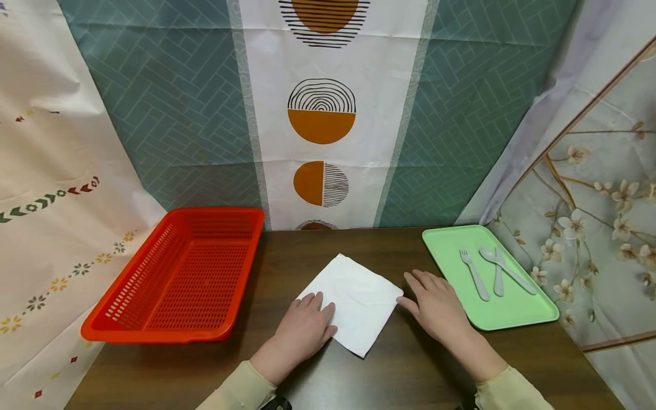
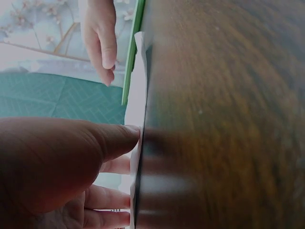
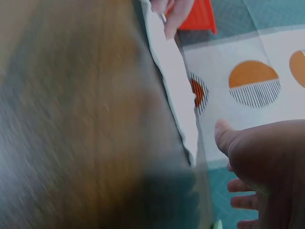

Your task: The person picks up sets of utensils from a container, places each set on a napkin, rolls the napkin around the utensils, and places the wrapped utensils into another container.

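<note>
A folded white cloth or paper napkin [image 1: 356, 302] lies flat on the dark wooden table, turned so a corner points toward me. On its left edge rests my left hand [image 1: 302, 330], fingers spread and fairly straight; the left wrist view shows the thumb and fingertips touching the white napkin [image 2: 137, 86]. My right hand [image 1: 438, 304] hovers by the napkin's right corner, fingers extended and holding nothing. In the right wrist view a gap shows between the right thumb and the napkin [image 3: 174, 81].
A red plastic basket [image 1: 192, 333] stands at the left. To the right is a light green tray [image 1: 517, 316] bearing a fork [image 1: 475, 276], a spoon [image 1: 507, 270] and a knife [image 1: 499, 279]. Patterned curtains [image 1: 195, 114] hang behind the wooden table [image 1: 369, 384].
</note>
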{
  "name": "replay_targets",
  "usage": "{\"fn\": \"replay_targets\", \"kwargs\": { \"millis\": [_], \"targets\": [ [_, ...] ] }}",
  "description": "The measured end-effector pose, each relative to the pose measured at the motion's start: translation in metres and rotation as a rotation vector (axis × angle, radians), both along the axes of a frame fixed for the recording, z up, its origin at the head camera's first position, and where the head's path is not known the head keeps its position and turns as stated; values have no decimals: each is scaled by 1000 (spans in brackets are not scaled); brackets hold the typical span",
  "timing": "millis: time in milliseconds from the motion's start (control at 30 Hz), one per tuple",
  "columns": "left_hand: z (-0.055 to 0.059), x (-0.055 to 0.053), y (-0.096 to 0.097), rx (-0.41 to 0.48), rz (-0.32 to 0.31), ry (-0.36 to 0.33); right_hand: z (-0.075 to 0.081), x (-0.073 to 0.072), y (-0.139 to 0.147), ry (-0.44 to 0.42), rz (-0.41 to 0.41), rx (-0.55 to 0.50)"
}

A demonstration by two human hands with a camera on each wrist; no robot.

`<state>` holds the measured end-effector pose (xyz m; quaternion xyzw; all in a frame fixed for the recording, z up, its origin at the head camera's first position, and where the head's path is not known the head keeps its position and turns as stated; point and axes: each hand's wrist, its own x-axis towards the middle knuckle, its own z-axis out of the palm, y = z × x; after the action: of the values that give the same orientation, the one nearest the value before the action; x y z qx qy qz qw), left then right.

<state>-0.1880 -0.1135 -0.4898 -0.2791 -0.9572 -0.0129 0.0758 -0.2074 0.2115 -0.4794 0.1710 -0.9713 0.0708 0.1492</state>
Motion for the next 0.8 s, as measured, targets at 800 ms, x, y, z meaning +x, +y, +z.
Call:
{"fn": "replay_targets", "kwargs": {
  "millis": [800],
  "targets": [
    [-1, -1, -1, -7, 1, -12, 13, -18, 56, -57, -114, 31]
  ]
}}
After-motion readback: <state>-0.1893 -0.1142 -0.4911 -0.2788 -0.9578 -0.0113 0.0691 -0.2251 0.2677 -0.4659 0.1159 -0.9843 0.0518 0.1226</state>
